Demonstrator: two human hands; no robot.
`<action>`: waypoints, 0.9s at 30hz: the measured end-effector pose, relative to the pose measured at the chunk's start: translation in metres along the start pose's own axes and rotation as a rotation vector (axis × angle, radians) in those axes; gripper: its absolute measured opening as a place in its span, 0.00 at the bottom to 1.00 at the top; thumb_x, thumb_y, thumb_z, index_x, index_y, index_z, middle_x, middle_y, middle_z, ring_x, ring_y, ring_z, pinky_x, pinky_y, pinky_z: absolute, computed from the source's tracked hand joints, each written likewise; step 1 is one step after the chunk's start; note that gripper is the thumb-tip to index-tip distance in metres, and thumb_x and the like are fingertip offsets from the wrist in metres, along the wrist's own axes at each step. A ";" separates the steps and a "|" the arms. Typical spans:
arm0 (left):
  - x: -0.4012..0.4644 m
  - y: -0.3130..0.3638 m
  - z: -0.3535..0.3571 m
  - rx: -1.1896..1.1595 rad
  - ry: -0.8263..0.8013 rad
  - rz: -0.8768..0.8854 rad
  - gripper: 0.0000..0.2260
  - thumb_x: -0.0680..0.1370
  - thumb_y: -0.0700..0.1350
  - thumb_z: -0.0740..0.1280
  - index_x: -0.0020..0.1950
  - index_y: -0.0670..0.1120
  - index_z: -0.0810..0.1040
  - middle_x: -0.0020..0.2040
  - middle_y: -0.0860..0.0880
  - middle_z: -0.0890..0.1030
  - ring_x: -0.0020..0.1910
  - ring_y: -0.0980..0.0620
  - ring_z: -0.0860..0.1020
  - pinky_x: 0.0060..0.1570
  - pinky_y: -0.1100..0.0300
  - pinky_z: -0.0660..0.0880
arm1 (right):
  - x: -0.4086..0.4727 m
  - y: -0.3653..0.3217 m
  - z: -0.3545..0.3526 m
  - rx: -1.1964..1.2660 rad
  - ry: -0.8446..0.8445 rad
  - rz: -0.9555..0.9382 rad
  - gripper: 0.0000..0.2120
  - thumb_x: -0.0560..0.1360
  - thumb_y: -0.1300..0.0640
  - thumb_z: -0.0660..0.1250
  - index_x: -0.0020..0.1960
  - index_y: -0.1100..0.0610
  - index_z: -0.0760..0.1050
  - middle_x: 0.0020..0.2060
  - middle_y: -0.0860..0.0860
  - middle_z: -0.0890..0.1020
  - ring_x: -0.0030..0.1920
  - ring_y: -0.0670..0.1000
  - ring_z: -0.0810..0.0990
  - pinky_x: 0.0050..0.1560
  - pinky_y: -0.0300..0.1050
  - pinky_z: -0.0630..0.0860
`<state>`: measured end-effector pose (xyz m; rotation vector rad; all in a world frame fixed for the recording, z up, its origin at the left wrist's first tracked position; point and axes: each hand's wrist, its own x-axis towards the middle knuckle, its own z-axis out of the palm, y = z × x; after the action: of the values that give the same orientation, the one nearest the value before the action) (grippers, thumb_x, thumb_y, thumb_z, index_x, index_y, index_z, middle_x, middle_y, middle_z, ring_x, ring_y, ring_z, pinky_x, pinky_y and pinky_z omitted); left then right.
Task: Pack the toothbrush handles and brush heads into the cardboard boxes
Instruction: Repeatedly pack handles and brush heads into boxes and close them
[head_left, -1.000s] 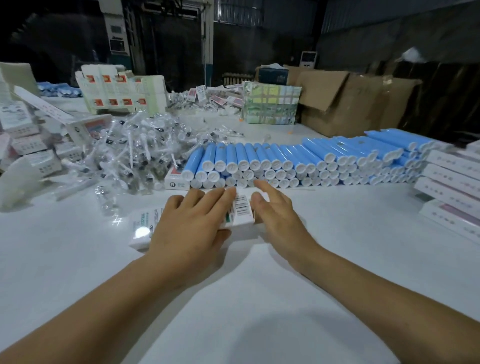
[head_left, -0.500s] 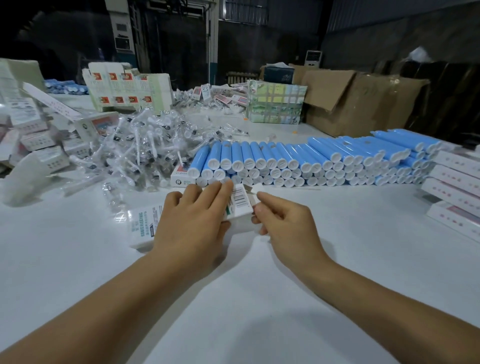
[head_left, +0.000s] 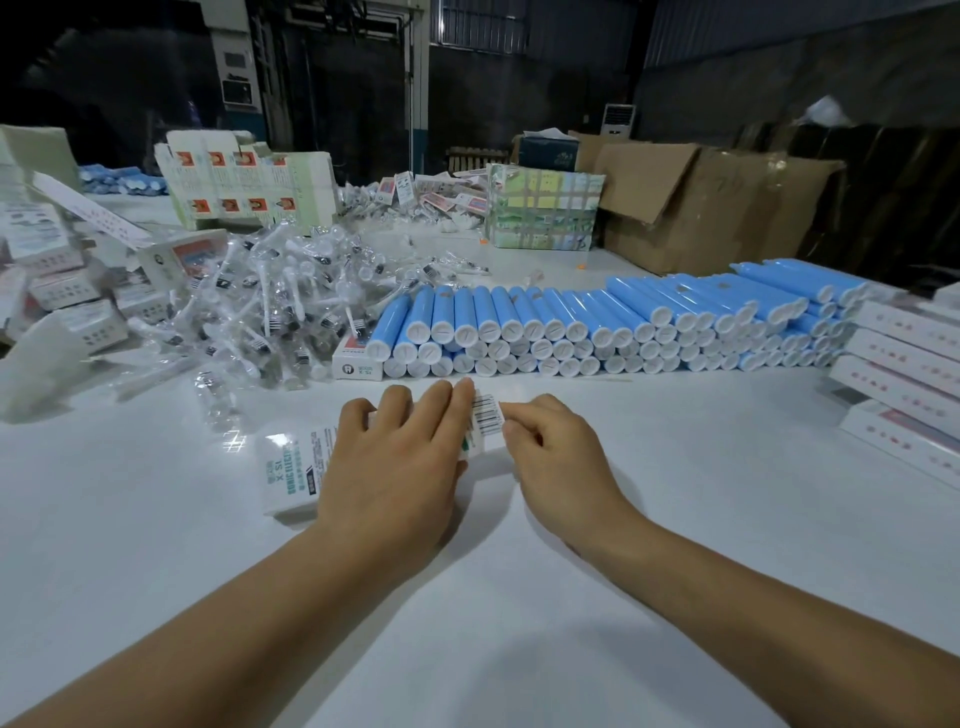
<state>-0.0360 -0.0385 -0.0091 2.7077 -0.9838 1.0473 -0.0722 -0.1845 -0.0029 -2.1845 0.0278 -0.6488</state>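
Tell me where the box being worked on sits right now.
In the head view the white box lies flat on the table, centre-left, under the left hand; the right hand pinches its barcoded end, just in front of the blue handles.

the white table (head_left: 675, 519) lies bare across the lower frame and at right centre, giving open passage there. above the hands, a stacked row of blue toothbrush handles (head_left: 597, 332) walls off the middle. a heap of bagged brush heads (head_left: 270, 306) blocks the left, flat white boxes (head_left: 904, 374) the right edge.
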 end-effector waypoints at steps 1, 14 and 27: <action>0.000 -0.001 -0.001 0.003 0.003 -0.011 0.32 0.64 0.46 0.77 0.67 0.39 0.75 0.58 0.43 0.80 0.47 0.39 0.78 0.42 0.46 0.73 | 0.003 0.001 -0.003 0.051 0.052 0.015 0.06 0.78 0.60 0.63 0.48 0.56 0.79 0.40 0.49 0.75 0.37 0.44 0.72 0.44 0.43 0.70; -0.002 0.008 -0.004 -0.018 0.027 0.017 0.38 0.62 0.48 0.77 0.69 0.39 0.72 0.61 0.42 0.78 0.50 0.39 0.78 0.44 0.46 0.73 | 0.006 0.000 0.005 0.852 -0.157 0.252 0.10 0.71 0.62 0.67 0.53 0.59 0.78 0.45 0.53 0.83 0.47 0.52 0.82 0.52 0.52 0.80; -0.004 0.006 -0.005 -0.042 0.094 0.045 0.33 0.66 0.45 0.74 0.69 0.39 0.72 0.62 0.43 0.78 0.51 0.39 0.78 0.45 0.46 0.73 | 0.001 0.001 -0.004 0.821 -0.132 0.264 0.18 0.83 0.59 0.52 0.47 0.56 0.82 0.43 0.54 0.85 0.47 0.51 0.84 0.44 0.45 0.81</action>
<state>-0.0449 -0.0393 -0.0087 2.5885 -1.0431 1.1365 -0.0733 -0.1884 -0.0009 -1.3899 -0.0176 -0.2827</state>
